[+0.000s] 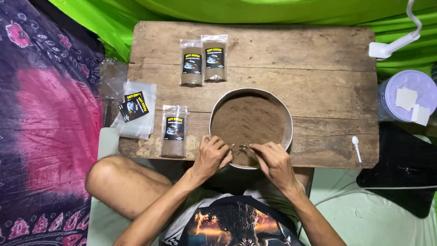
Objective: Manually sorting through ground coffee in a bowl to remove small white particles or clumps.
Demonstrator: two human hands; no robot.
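At 9 o'clock I note empty pouches [136, 109]; a filled packet [174, 131] lies beside them. My left hand [212, 157] and right hand [276, 163] meet at the bowl's [288, 132] 6 o'clock rim, both pinching a small clear pouch [241, 147] over brown powder [248, 120]. A white spoon [356, 146] lies at 3 o'clock.

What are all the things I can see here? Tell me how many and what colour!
wooden board: one, brown, in the middle as a table
round pan: one, grey metal, near edge, full of brown powder
filled packets: three, clear with black labels; two at the far side, one left of the pan
empty bags: a stack, clear, on the left edge
small spoon: one, white, on the right
lidded jar: one, pale purple lid, right
green cloth: behind the board
left hand and right hand: together hold a small clear thing over the pan
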